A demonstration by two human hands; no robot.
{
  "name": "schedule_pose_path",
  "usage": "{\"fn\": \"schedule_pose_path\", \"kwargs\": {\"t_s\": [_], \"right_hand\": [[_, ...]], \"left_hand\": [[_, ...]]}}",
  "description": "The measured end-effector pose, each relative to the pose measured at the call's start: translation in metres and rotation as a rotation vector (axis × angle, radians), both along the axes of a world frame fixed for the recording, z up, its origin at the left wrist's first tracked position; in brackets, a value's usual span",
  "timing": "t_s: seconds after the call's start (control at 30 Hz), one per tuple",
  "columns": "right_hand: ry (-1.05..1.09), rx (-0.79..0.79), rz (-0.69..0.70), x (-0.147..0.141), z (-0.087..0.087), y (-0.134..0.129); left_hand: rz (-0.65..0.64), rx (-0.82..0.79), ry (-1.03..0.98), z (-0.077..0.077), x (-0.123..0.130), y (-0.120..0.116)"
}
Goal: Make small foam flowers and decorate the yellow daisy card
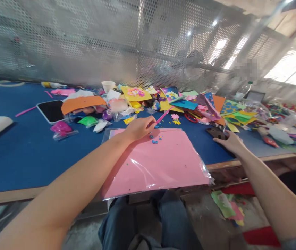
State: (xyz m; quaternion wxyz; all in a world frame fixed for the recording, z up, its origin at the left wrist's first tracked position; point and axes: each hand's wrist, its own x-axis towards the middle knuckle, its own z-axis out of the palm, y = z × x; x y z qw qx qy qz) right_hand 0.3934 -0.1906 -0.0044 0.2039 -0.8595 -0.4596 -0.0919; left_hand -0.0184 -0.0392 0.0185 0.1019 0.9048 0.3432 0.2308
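Observation:
My left hand is closed around a slim pink plastic modelling tool, which points up and to the right. Under that hand lies a pink sheet in a clear plastic sleeve, overhanging the table's front edge. Small blue clay bits rest on its far part. To the right, my right hand has its thumb and fingers around a dark phone at the table edge. Part of the phone is hidden by the hand.
Coloured paper, clay packets and handmade cards are heaped along the mesh wall. A white-framed phone, a pink clay packet and a second pink tool lie left. Red-handled scissors sit behind the sheet. Paper scraps lie below the table.

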Motion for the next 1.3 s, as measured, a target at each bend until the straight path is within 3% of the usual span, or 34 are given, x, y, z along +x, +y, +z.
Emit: {"fn": "schedule_pose_path", "kwargs": {"t_s": [0.07, 0.13, 0.27, 0.43, 0.6, 0.83, 1.03, 1.3], "right_hand": [[0.044, 0.121, 0.0, -0.03, 0.003, 0.001], [0.194, 0.308, 0.323, -0.071, 0.007, 0.008], [0.382, 0.23, 0.678, -0.148, 0.015, 0.05], [0.673, 0.148, 0.933, -0.194, 0.013, 0.1], [0.913, 0.146, 1.022, -0.2, 0.004, 0.102], [1.116, 0.07, 1.02, -0.184, 0.012, 0.097], [1.075, 0.009, 1.045, -0.186, 0.011, 0.093], [0.964, -0.036, 1.071, -0.189, 0.006, 0.094]], "left_hand": [[0.003, 0.003, -0.002, -0.001, 0.0, 0.001], [0.003, 0.014, -0.002, -0.001, 0.001, 0.002], [-0.015, 0.046, 0.001, 0.0, 0.0, 0.002], [-0.091, 0.071, 0.024, 0.001, 0.002, 0.0], [-0.164, 0.091, 0.021, -0.003, 0.004, 0.001], [-0.296, 0.117, -0.024, -0.004, 0.002, 0.007], [-0.429, 0.105, -0.046, -0.004, 0.004, 0.003], [-0.43, 0.082, -0.042, -0.005, 0.003, 0.003]]}}
